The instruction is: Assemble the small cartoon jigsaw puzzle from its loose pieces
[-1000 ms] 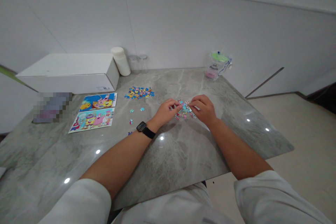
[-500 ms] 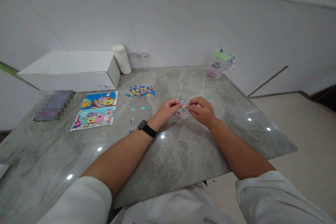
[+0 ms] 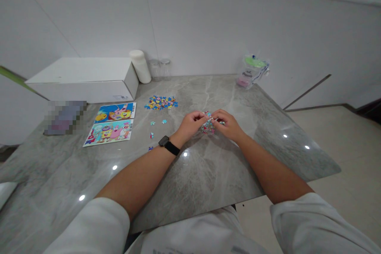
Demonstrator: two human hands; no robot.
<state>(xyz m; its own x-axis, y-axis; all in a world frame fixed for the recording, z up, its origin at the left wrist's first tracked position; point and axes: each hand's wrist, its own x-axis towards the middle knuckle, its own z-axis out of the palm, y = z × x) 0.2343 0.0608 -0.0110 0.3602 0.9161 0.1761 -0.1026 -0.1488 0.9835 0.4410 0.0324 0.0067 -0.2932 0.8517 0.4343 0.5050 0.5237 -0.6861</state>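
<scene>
My left hand and my right hand meet over a small heap of colourful jigsaw pieces in the middle of the grey marble table. Both hands have their fingers curled and pinched on pieces from that heap, held between the fingertips. A black watch sits on my left wrist. A second heap of blue and yellow pieces lies farther back, and a few loose pieces lie to the left of my left hand.
Two cartoon picture cards lie at the left. Behind them stand a long white box, a white cylinder and two small jars. A plastic-wrapped container stands at the back right. The table's right edge drops to a beige floor.
My hands have drawn closer together over the heap and pinched tighter on the pieces. The camera has shifted slightly, so everything sits a little to the right.
</scene>
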